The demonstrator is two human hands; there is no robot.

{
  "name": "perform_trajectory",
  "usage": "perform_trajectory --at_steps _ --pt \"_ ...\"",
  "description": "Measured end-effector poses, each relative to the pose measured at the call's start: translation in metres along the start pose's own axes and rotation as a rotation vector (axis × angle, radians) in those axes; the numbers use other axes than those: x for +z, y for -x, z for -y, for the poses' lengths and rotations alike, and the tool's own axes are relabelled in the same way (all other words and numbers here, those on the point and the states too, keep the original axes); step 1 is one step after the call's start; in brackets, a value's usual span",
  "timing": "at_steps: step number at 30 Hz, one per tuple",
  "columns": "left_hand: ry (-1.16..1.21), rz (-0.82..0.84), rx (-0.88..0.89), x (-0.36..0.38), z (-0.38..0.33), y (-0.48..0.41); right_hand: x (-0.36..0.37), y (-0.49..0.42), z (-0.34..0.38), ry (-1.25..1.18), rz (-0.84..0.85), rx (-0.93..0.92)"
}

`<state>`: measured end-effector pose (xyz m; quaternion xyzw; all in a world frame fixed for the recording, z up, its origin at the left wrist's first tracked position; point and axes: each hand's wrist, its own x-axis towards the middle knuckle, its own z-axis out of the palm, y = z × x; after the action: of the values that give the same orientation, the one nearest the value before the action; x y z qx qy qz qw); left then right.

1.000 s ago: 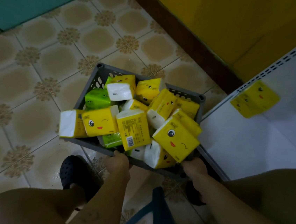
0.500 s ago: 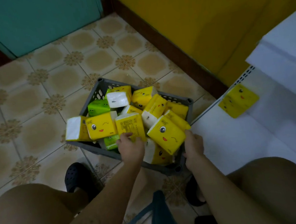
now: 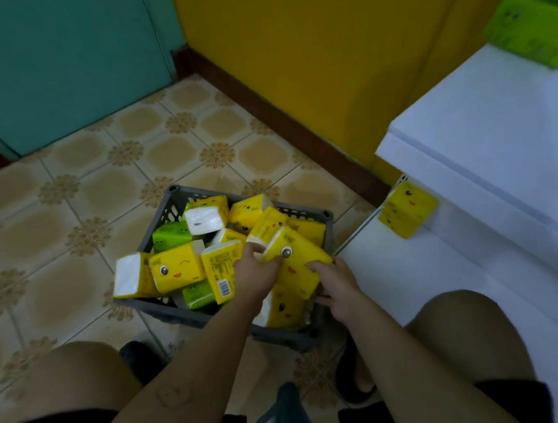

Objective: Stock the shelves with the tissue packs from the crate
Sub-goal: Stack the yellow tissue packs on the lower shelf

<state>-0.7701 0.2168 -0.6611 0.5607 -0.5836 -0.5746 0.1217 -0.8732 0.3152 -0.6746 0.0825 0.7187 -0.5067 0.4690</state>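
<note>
A grey plastic crate (image 3: 170, 207) on the tiled floor is heaped with several yellow and green tissue packs. Both hands are on one yellow pack with a cartoon face (image 3: 295, 257) at the crate's near right corner. My left hand (image 3: 255, 276) grips its left end, fingers curled over the edge. My right hand (image 3: 335, 283) holds its lower right side. Another yellow pack (image 3: 407, 209) lies on the low white shelf (image 3: 415, 276) to the right. Green packs (image 3: 532, 29) sit on the upper white shelf (image 3: 489, 127).
Patterned floor tiles (image 3: 66, 233) spread left of the crate. A teal door (image 3: 48, 63) and a yellow wall (image 3: 322, 51) with a dark skirting stand behind. My bare knees and dark sandals (image 3: 138, 358) frame a dark stool leg (image 3: 288, 413) below.
Both hands left the crate's near rim and went up into the pile, closing on the yellow face pack. The view tilted up, bringing the upper shelf and green packs into sight.
</note>
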Motion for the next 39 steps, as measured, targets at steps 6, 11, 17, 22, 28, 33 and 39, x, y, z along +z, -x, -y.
perform_trajectory --at_steps 6,11,17,22,28,33,39 --pt "0.179 0.047 0.055 -0.016 -0.028 0.036 -0.008 0.042 0.021 -0.025 0.025 -0.153" --pt "0.303 0.114 0.1 -0.022 -0.046 0.07 -0.03 0.083 0.032 -0.023 0.04 -0.249" --pt "0.394 0.133 0.088 -0.009 -0.055 0.104 -0.059 0.116 0.03 0.063 0.057 -0.378" --pt "0.372 0.148 0.077 0.008 -0.054 0.116 -0.082 0.133 0.028 0.139 0.165 -0.282" --pt "0.383 0.34 -0.001 0.03 -0.058 0.096 -0.107 0.086 0.049 -0.022 0.049 -0.182" --pt "0.327 0.365 -0.018 0.042 -0.055 0.041 -0.126 0.001 0.073 -0.016 -0.071 -0.132" --pt "0.216 0.356 0.0 0.061 -0.04 -0.046 -0.132 -0.127 0.042 -0.107 -0.209 0.106"
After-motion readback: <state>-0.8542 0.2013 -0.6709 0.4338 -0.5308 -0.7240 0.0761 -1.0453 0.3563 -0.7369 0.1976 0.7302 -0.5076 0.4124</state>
